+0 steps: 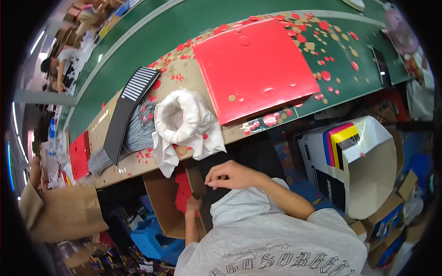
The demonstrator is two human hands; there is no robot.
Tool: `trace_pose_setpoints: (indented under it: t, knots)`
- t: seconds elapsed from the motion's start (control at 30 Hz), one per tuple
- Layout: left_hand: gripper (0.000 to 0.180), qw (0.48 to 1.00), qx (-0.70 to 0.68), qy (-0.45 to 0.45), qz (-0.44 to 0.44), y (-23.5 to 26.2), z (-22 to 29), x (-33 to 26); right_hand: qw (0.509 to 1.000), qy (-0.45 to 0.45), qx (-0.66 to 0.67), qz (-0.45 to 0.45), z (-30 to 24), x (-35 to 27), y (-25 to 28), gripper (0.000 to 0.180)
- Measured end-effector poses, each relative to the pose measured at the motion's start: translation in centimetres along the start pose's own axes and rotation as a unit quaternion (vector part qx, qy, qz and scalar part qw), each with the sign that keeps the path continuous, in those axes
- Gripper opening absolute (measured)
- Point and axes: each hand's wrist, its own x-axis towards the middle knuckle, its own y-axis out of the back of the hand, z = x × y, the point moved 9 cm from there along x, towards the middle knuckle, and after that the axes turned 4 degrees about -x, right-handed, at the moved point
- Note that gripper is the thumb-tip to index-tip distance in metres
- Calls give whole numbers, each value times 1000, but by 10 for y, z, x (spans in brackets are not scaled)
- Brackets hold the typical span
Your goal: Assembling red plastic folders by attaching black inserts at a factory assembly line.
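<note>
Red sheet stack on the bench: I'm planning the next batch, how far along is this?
Done: punched discs litter the bench around the red sheet stack. In hand: the right hand and left hand hold a dark flat piece over an open cardboard box. Left: the stack, apparently.

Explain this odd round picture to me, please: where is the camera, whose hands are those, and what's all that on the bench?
The one picture comes from a fisheye camera on a person's head, looking down, so edges bend. Both bare hands are theirs. The right hand pinches a dark flat piece below the bench edge; the left hand steadies it beside an open cardboard box. On the workbench lie a red sheet, scattered red and tan punched discs, a white cloth bundle, grey cords and a black striped strip.
</note>
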Motion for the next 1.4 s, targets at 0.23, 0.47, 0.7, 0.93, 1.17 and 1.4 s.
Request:
trace_pose_setpoints:
  t: [0.23, 0.47, 0.7, 0.93, 1.17, 1.4]
  knots:
    - [28, 807, -331, -435, -226, 191, 204, -224, 826, 196, -371, 376, -188, -55, 127, 3]
    - [20, 724, -389, -534, 197, 384, 242, -234, 600, 104, -681, 406, -154, -16, 155, 30]
    - [56, 807, -94, -289, 506, 508, 234, -51, 622, 119, -644, 429, -158, -11, 146, 27]
    - [37, 811, -334, -355, 324, 527, 248, -50, 634, 103, -635, 429, -159, -15, 155, 26]
    - [31, 770, -266, -492, 306, 501, 304, -243, 708, 301, -541, 340, -238, 18, 84, 36]
    - [21, 712, -269, -614, 208, 445, 329, -349, 681, 409, -499, 346, -263, 60, 49, 43]
